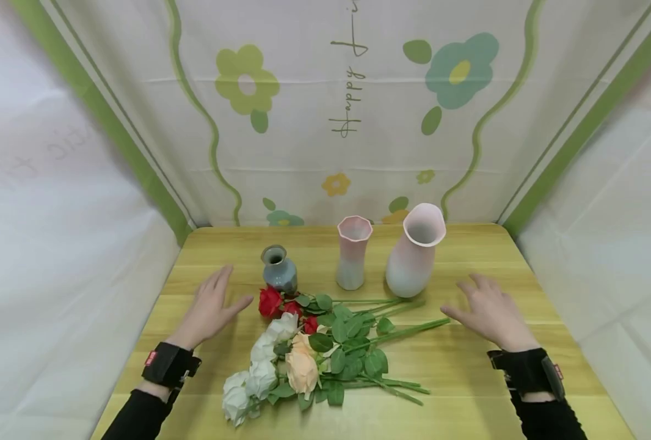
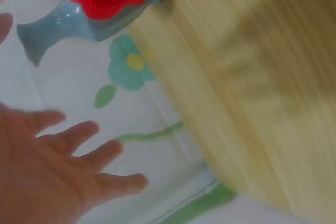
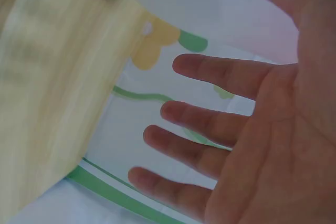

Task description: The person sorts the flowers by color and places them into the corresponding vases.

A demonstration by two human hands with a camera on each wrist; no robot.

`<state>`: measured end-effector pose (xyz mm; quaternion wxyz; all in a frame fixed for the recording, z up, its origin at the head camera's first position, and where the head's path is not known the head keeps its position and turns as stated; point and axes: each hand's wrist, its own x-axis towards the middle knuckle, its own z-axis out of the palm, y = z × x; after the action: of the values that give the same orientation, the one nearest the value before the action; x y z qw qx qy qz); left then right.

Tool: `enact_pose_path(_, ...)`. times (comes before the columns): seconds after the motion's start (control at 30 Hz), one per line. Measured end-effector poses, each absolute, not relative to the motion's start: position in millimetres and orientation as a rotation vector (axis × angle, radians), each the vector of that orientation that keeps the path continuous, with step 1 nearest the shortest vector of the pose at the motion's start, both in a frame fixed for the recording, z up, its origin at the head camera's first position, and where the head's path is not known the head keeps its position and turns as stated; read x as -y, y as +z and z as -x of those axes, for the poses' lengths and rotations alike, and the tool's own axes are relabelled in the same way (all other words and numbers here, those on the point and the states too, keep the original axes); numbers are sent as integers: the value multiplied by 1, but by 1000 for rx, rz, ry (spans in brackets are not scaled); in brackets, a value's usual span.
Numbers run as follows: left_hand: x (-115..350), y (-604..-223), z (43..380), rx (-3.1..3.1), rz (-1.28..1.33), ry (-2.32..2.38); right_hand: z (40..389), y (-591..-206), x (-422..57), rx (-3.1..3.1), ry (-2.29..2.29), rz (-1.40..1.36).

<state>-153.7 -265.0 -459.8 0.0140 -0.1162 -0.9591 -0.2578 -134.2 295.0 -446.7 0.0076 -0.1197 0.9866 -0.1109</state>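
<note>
My left hand (image 1: 210, 308) is held over the left side of the table with fingers spread and nothing in them. Nearest to it are a red rose (image 1: 270, 302) and a small blue-grey vase (image 1: 280, 275). On the right, my right hand (image 1: 490, 311) also has its fingers apart and holds nothing; a large pink-and-white vase (image 1: 410, 266) stands close to it. Between the hands lie artificial flowers: red ones, white roses (image 1: 261, 379) and a peach rose (image 1: 301, 366), their green stems (image 1: 413, 333) pointing right. Both palms show bare in the wrist views.
A slimmer pink-and-white vase (image 1: 352, 256) stands upright between the other two, behind the flowers. The wooden table (image 1: 193, 391) meets a printed cloth (image 1: 303, 140) at its back edge, and white cloth (image 1: 67, 244) hangs along both sides.
</note>
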Motion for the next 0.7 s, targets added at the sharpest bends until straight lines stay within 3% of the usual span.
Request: enact_pose_path(0.7, 221, -491, 202, 2849, 358, -1471, 119, -484, -232, -3110, -407, 773)
